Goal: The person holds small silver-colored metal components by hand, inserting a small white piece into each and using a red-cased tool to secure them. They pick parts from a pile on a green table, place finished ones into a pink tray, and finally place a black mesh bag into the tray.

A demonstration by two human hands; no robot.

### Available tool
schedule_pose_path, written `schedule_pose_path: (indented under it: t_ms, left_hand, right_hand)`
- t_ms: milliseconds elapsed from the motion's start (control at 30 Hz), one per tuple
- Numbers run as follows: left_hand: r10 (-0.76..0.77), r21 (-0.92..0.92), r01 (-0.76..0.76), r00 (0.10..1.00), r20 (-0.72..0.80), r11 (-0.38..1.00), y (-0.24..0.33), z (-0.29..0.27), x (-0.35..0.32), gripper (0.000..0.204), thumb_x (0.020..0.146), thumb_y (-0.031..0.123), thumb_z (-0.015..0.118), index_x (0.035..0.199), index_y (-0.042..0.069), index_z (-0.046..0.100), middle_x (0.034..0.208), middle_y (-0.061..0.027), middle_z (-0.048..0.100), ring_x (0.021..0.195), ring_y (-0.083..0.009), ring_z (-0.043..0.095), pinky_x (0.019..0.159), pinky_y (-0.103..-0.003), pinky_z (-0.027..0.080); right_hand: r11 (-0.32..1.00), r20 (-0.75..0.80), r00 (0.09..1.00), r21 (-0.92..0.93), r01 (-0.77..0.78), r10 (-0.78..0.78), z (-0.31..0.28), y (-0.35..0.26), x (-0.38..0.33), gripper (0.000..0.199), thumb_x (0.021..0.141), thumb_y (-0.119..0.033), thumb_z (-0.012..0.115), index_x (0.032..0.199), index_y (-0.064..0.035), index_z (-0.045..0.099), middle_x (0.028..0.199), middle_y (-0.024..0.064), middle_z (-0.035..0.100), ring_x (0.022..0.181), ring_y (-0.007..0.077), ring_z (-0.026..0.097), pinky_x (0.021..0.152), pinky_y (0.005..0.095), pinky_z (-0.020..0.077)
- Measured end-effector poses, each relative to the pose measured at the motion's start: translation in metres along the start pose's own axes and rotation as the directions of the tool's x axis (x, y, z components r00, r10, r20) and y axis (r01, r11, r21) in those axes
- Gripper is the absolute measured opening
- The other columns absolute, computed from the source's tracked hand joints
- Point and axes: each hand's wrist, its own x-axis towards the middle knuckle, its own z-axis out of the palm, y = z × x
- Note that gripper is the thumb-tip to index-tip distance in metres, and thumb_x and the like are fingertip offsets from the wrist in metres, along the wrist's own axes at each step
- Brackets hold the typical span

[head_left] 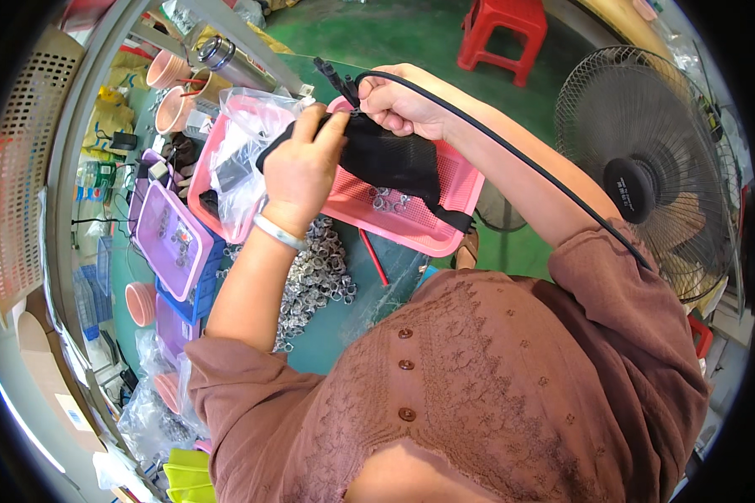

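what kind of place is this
Probably a small assembly workshop: a heap of small metal rings on the green workbench, pink tray and purple trays of parts, standing fan.

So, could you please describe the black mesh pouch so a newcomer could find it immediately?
Start at the pink perforated plastic tray on the green table. Above it, both hands grip the black mesh pouch. It alone is dark, soft fabric, with a black cable running from its top.

Around you: green floor point(377, 33), red plastic stool point(503, 29) at top, standing fan point(646, 168) right, cluttered shelving point(101, 168) upper left.
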Motion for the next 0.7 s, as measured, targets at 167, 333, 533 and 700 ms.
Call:
schedule_pose_path:
  t_ms: [167, 333, 533, 700]
  left_hand:
    - [0.005, 0.030, -0.007, 0.999, 0.053, 1.000, 0.007, 0.000, 0.002, 0.019, 0.071, 0.012, 0.063, 0.090, 0.011, 0.060, 0.086, -0.0038, 0.057, 0.061, -0.0216, 0.058, 0.052, -0.029, 0.046]
    - [0.052, -0.111, -0.050, 0.999, 0.011, 0.993, 0.013, -0.016, 0.000, 0.014, 0.068, 0.003, 0.063, 0.082, 0.008, 0.060, 0.078, -0.0057, 0.059, 0.059, -0.0220, 0.057, 0.052, -0.028, 0.045]
    - [0.009, -0.207, -0.036, 0.992, -0.129, 0.978, 0.011, -0.018, -0.001, 0.019, 0.065, -0.002, 0.058, 0.081, 0.008, 0.059, 0.079, -0.0049, 0.059, 0.062, -0.0226, 0.058, 0.054, -0.030, 0.047]
    - [-0.203, -0.160, 0.205, 0.979, 0.029, 0.966, -0.001, -0.031, -0.015, 0.016, 0.073, 0.000, 0.060, 0.088, 0.004, 0.059, 0.085, -0.0120, 0.059, 0.074, -0.0280, 0.058, 0.064, -0.032, 0.047]
  right_hand:
    - [0.982, 0.049, 0.994, -0.160, 0.100, -0.093, -0.005, 0.003, 0.000, 0.012, 0.072, -0.002, 0.053, 0.083, -0.0026, 0.048, 0.056, -0.0004, 0.044, 0.044, 0.0056, 0.039, 0.036, 0.0194, 0.0280]
    - [0.689, 0.261, 0.924, -0.616, 0.382, -0.279, -0.006, -0.012, -0.007, 0.016, 0.073, 0.001, 0.056, 0.088, 0.0014, 0.052, 0.056, -0.0013, 0.044, 0.050, 0.0070, 0.039, 0.045, 0.0231, 0.0345]
    - [0.567, 0.375, 0.882, -0.677, 0.470, -0.284, -0.019, -0.017, 0.015, 0.013, 0.071, -0.004, 0.059, 0.081, 0.0020, 0.053, 0.055, 0.0015, 0.048, 0.050, 0.0124, 0.041, 0.048, 0.0287, 0.0374]
    - [0.806, 0.197, 0.974, -0.556, 0.205, -0.112, -0.032, -0.010, 0.009, 0.011, 0.076, -0.005, 0.055, 0.083, -0.0021, 0.047, 0.055, -0.0006, 0.044, 0.047, 0.0076, 0.040, 0.042, 0.0219, 0.0331]
